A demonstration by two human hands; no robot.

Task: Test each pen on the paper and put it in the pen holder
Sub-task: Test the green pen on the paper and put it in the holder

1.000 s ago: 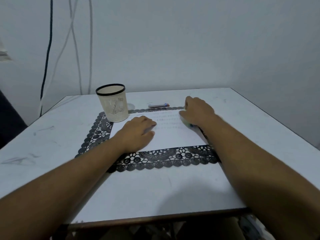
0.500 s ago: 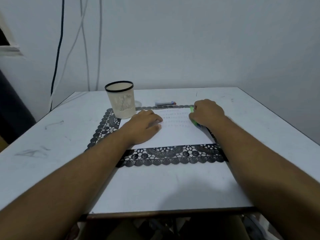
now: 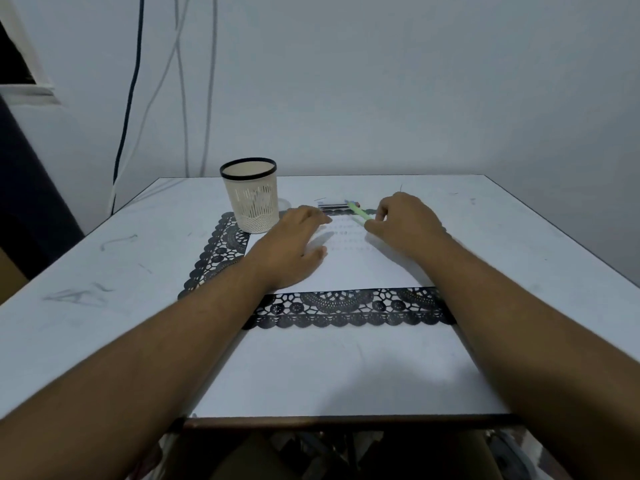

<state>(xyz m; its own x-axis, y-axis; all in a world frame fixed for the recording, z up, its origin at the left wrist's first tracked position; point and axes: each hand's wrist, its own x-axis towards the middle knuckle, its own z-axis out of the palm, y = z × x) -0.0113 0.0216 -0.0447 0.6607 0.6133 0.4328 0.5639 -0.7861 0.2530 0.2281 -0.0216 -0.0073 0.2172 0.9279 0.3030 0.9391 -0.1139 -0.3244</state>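
Observation:
A white sheet of paper [image 3: 360,268] lies on a black lace mat [image 3: 349,308] in the middle of the table. My left hand [image 3: 294,244] rests flat on the paper's left part, fingers straight. My right hand [image 3: 403,225] pinches a light green pen [image 3: 358,212] over the paper's far edge, the pen pointing away to the upper left. A cream mesh pen holder [image 3: 252,199] with a black rim stands at the mat's far left corner. A few more pens [image 3: 334,204] lie on the table just beyond the paper.
The white table [image 3: 104,271] carries scuff marks on its left side. Cables [image 3: 128,109] hang down the wall behind the far left corner. The table's brown front edge [image 3: 346,421] lies close to me.
My right hand has lifted from the paper's right side and moved toward the far edge, and the green pen now shows between its fingers. My left hand stays on the paper.

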